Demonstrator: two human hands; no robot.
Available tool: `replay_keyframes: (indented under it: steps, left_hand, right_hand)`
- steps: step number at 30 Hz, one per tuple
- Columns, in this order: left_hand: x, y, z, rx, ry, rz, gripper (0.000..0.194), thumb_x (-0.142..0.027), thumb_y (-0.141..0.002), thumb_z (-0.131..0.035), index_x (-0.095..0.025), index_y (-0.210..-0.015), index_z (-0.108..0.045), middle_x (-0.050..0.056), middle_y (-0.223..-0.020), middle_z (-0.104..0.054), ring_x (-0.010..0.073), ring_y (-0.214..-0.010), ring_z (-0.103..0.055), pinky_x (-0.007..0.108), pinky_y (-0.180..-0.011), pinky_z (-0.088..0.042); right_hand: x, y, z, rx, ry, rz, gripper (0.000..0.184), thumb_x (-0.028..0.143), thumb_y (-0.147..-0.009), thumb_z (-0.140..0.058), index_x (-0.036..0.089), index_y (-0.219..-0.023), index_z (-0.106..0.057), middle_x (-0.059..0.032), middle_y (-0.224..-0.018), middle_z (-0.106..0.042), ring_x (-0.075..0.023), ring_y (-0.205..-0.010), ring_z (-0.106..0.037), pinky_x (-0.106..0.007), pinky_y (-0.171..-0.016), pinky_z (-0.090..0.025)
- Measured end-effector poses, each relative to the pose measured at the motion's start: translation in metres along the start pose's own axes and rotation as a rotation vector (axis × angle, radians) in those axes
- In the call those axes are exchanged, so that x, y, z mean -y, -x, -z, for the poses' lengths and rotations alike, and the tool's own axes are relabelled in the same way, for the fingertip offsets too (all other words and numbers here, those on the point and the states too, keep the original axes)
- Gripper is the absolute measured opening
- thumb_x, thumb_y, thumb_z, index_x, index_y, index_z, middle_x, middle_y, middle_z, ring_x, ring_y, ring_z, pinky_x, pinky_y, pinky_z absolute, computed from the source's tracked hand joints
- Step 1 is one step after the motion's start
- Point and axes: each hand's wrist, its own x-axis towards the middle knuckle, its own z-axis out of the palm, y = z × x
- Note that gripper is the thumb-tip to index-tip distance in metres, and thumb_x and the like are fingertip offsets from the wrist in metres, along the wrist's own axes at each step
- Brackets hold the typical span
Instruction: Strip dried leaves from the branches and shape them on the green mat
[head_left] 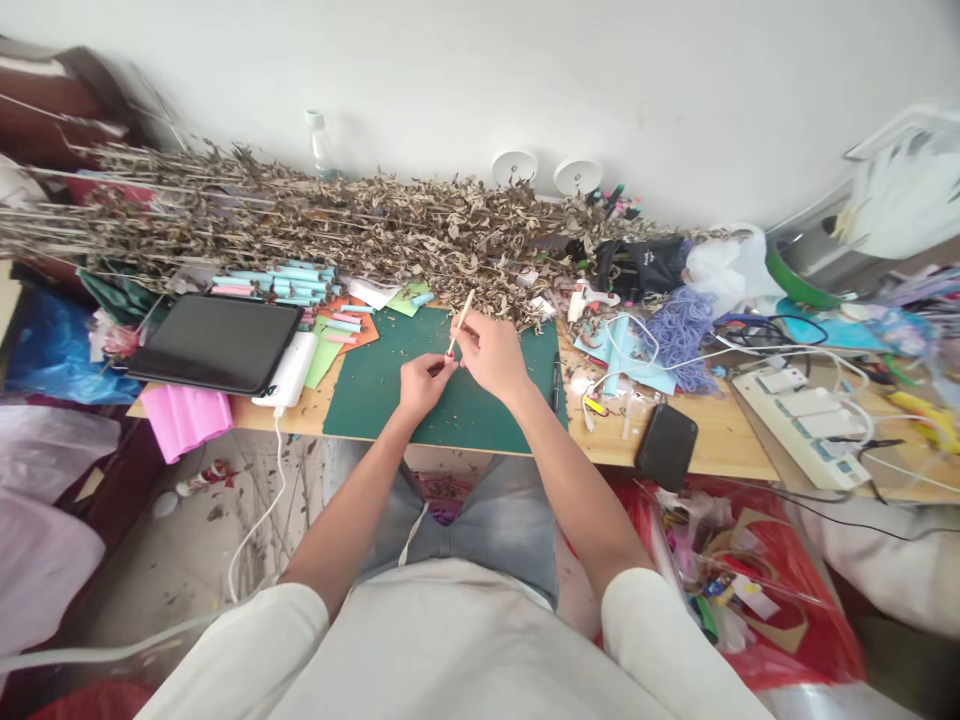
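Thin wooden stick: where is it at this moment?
In the head view, the thin wooden stick is near the middle, held tilted in the right hand over the green mat, beside the left hand.

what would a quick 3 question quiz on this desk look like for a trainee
1. Multiple choice: what is the right hand holding?
A) a pair of scissors
B) a thin pale stick
C) a phone

2. True or false: the black tablet lies to the left of the green mat.

3. Short answer: which is nearer to the right hand, the black pen or the purple yarn?

Key:
1. B
2. True
3. The black pen
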Motion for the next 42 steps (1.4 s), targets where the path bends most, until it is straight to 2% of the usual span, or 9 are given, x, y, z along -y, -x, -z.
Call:
replay_keyframes:
  steps: [5, 9, 21, 25, 30, 34, 37, 40, 42]
  left_hand:
    - [0.001, 0.0, -0.001, -0.01, 0.003, 0.011, 0.024, -0.036, -0.082, -0.066, -0.015, -0.085, -0.077, 0.007, -0.085, -0.077, 0.019, -0.074, -0.069, 0.027, -0.07, -0.055]
    - [0.002, -0.001, 0.0, -0.007, 0.003, 0.0, 0.022, -0.035, -0.082, -0.066, -0.016, -0.086, -0.077, 0.007, -0.087, -0.077, 0.0191, -0.076, -0.07, 0.027, -0.073, -0.055]
    - [0.001, -0.001, -0.001, -0.007, 0.007, 0.003, 0.023, -0.035, -0.082, -0.067, -0.015, -0.087, -0.077, 0.007, -0.087, -0.077, 0.0196, -0.076, -0.07, 0.028, -0.073, -0.056]
    - [0.001, 0.0, -0.001, -0.008, -0.007, -0.005, 0.022, -0.036, -0.082, -0.066, -0.016, -0.085, -0.077, 0.007, -0.086, -0.077, 0.0193, -0.075, -0.069, 0.028, -0.072, -0.055]
    - [0.002, 0.0, -0.001, 0.007, 0.003, 0.006, 0.022, -0.035, -0.082, -0.066, -0.016, -0.085, -0.077, 0.007, -0.085, -0.077, 0.0199, -0.075, -0.07, 0.03, -0.073, -0.056]
    - [0.006, 0.0, -0.002, -0.007, 0.009, 0.002, 0.023, -0.037, -0.082, -0.066, -0.017, -0.085, -0.077, 0.007, -0.085, -0.077, 0.0202, -0.074, -0.07, 0.03, -0.071, -0.055]
    - [0.008, 0.0, -0.004, -0.009, 0.006, 0.011, 0.024, -0.039, -0.082, -0.067, -0.017, -0.086, -0.076, 0.006, -0.087, -0.077, 0.0198, -0.074, -0.07, 0.029, -0.072, -0.055]
    - [0.008, 0.0, -0.004, -0.013, -0.011, 0.008, 0.025, -0.04, -0.083, -0.066, -0.018, -0.086, -0.076, 0.006, -0.088, -0.077, 0.0194, -0.076, -0.07, 0.029, -0.074, -0.054]
    - [0.007, -0.002, -0.003, -0.01, -0.006, 0.034, 0.024, -0.039, -0.083, -0.066, -0.017, -0.087, -0.076, 0.005, -0.084, -0.077, 0.0196, -0.075, -0.07, 0.029, -0.074, -0.054]
  right_hand:
    - [-0.004, 0.002, -0.005, -0.016, -0.027, -0.047, 0.021, 0.025, -0.094, -0.044, 0.022, -0.096, -0.064, 0.0017, -0.072, -0.068, -0.0125, -0.062, -0.06, -0.022, -0.064, -0.039]
    - [-0.005, 0.001, -0.006, -0.053, -0.025, -0.01, 0.02, 0.023, -0.093, -0.044, 0.022, -0.096, -0.064, 0.0006, -0.078, -0.069, -0.0121, -0.064, -0.059, -0.022, -0.066, -0.04]
    - [-0.003, 0.001, -0.001, -0.041, 0.068, -0.018, 0.021, 0.025, -0.095, -0.044, 0.022, -0.098, -0.064, 0.0012, -0.071, -0.066, -0.0136, -0.063, -0.058, -0.023, -0.064, -0.037]
    - [0.0, -0.003, 0.002, 0.006, 0.131, 0.0, 0.021, 0.025, -0.094, -0.045, 0.022, -0.098, -0.065, -0.0001, -0.071, -0.066, -0.0147, -0.063, -0.058, -0.024, -0.063, -0.036]
    - [-0.001, -0.009, -0.003, 0.005, 0.141, -0.008, 0.019, 0.025, -0.093, -0.048, 0.022, -0.097, -0.066, -0.0013, -0.073, -0.068, -0.0162, -0.065, -0.061, -0.025, -0.063, -0.039]
    - [-0.005, -0.009, -0.006, -0.013, 0.036, -0.021, 0.019, 0.026, -0.094, -0.047, 0.022, -0.098, -0.066, -0.0014, -0.077, -0.07, -0.0157, -0.066, -0.064, -0.025, -0.065, -0.044]
    - [-0.013, -0.004, 0.008, -0.099, -0.111, -0.043, 0.024, 0.035, -0.096, -0.045, 0.022, -0.104, -0.064, -0.0038, -0.087, -0.071, -0.0152, -0.067, -0.066, -0.026, -0.063, -0.047]
    - [-0.036, 0.006, 0.032, -0.33, -0.216, -0.159, 0.037, 0.045, -0.098, -0.036, 0.021, -0.114, -0.06, -0.0077, -0.097, -0.071, -0.0154, -0.066, -0.068, -0.026, -0.059, -0.049]
    - [-0.057, 0.015, 0.042, -0.407, -0.194, -0.306, 0.037, 0.044, -0.097, -0.038, 0.019, -0.11, -0.061, -0.0064, -0.082, -0.07, -0.0163, -0.057, -0.065, -0.027, -0.054, -0.047]
